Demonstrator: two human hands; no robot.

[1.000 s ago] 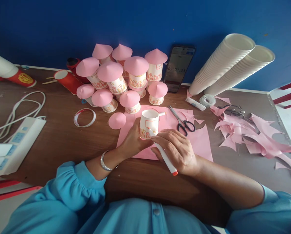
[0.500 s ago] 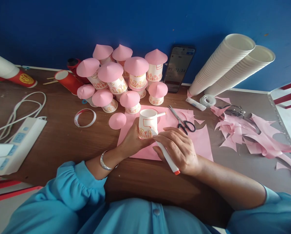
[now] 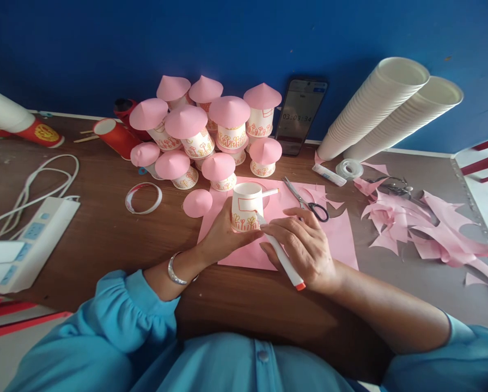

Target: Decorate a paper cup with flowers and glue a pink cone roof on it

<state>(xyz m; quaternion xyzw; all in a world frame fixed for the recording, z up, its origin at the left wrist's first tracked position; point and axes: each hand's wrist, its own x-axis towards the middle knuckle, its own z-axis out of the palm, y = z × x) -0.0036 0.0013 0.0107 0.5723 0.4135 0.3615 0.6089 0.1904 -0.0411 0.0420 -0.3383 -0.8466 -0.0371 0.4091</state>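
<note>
My left hand (image 3: pixel 221 234) is closed around a white paper cup (image 3: pixel 247 196), which stands upright over pink paper (image 3: pixel 337 234). Flowers in red and yellow run along the cup's lower part, with a red rectangle outlined above them. In my right hand (image 3: pixel 309 247) is a white marker (image 3: pixel 285 258) with a red end; its tip is at the cup's right side, near the rectangle. Just behind the cup, another white pen (image 3: pixel 270 191) lies on the paper. Black-handled scissors (image 3: pixel 307 201) rest on the sheet to the right.
Several decorated cups with pink cone roofs (image 3: pixel 185 122) stand at the back. A phone (image 3: pixel 302 117) leans on the wall beside two stacks of paper cups (image 3: pixel 374 109). Pink scraps (image 3: pixel 403 212) lie right; a tape ring (image 3: pixel 143 197) and power strip (image 3: pixel 40 239) are left.
The marker's tip has shifted slightly up along the cup, and my right hand has moved a little to the right. The rectangle's right side is more fully visible. My left hand keeps its hold.
</note>
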